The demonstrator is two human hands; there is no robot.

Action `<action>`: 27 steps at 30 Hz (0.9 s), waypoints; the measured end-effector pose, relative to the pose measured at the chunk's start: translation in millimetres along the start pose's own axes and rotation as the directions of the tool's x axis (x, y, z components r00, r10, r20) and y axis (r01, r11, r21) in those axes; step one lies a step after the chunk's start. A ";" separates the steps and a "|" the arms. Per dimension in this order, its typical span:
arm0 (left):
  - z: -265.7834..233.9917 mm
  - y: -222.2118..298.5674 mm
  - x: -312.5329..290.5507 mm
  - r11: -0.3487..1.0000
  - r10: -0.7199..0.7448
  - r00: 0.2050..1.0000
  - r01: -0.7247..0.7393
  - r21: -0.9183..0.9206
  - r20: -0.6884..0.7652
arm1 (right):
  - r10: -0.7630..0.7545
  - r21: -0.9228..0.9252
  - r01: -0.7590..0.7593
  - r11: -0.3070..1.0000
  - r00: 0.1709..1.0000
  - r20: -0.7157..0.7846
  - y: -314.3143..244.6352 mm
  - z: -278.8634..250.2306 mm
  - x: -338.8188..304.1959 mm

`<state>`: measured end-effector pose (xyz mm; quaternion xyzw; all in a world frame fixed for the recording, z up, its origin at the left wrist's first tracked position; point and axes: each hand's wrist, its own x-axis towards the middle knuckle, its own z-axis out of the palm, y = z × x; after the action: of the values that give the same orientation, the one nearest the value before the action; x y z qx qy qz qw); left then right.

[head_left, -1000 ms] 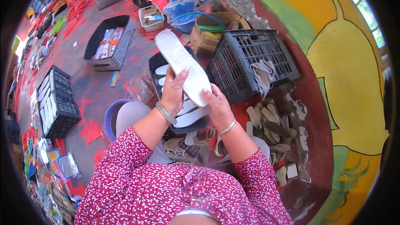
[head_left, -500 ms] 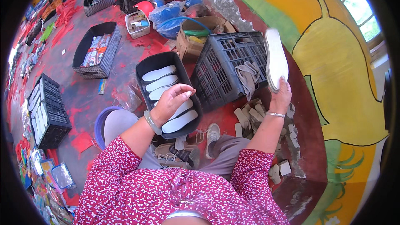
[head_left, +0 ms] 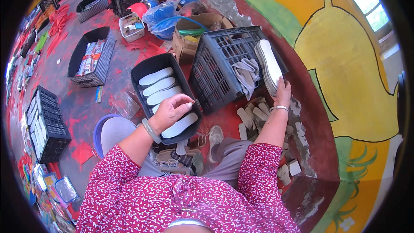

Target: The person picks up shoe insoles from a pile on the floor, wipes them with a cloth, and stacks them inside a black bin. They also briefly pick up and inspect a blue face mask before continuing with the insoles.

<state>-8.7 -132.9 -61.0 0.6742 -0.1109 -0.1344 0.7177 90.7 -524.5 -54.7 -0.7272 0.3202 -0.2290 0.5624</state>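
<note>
A thick stack of white shoe insoles [head_left: 268, 65] is in my right hand [head_left: 282, 94], gripped at its lower end and raised before the grey plastic crate. The layered edges show along its left side. My left hand [head_left: 171, 111] hovers over a dark basket [head_left: 137, 70], its thumb and fingers pinched together; whatever they may hold is too small to make out. Inside that basket, separate piles of white insoles [head_left: 156, 76] lie side by side, partly hidden by my left hand.
A grey crate [head_left: 215, 71] stands tilted, a cloth [head_left: 246, 75] draped over its side. Loose insoles [head_left: 254, 114] are heaped on the floor below it. At left are a black crate of insoles [head_left: 54, 125] and a woven basket of packets [head_left: 92, 56]. A painted wall [head_left: 349, 77] bounds the right.
My right hand has come slightly down and left, and the insole stack has turned so its layered edges show. My left hand stays pinched above the basket. The whole view has shifted a little.
</note>
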 end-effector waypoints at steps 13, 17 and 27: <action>-3.9 -6.0 -3.9 0.993 0.019 1.000 -0.021 0.120 0.015 | -0.630 -0.709 0.579 0.403 0.737 0.244 -13.3 5.2 -29.6; -5.6 -12.4 -4.2 0.998 0.006 1.000 -0.007 0.062 0.011 | -0.634 -0.623 0.608 0.492 0.741 0.221 -13.5 2.6 -23.6; -4.4 -11.3 -3.8 0.995 0.007 1.000 -0.009 0.102 0.020 | -0.646 -0.541 0.644 0.541 0.730 0.223 -11.3 -1.0 -18.7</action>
<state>-11.2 -128.1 -72.5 0.7083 -0.1272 -0.1322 0.6817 79.5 -509.8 -43.1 -0.9286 0.0851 -0.3102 0.1852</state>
